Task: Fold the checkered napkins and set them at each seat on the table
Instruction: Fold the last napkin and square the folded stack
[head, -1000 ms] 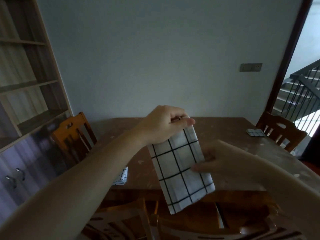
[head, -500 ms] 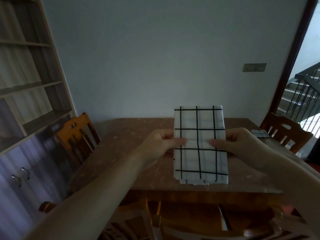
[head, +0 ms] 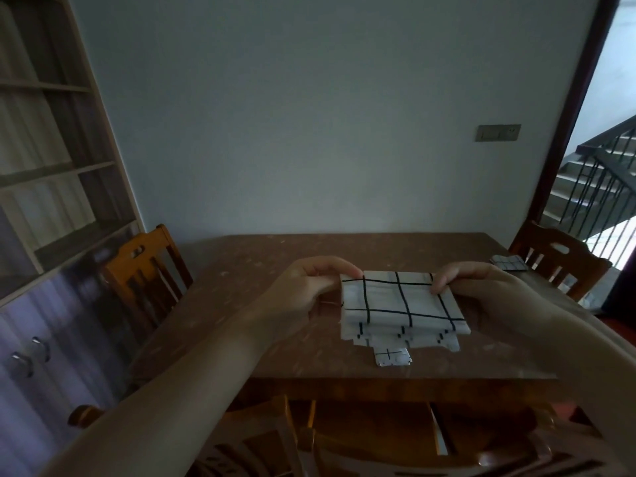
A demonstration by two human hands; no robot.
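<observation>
Two hands held folded checkered napkin between them, just above table. Left hand and right hand each pinched one far corner, probably to keep layers aligned before setting down. Cloth thin, soft, white with black grid; lower layers hung uneven at near edge. Tabletop brown, mottled, glossy.

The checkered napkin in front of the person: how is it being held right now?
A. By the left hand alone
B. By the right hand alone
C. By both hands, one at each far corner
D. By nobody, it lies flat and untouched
C: the left hand and right hand each pinch a far corner of the folded checkered napkin.
</observation>
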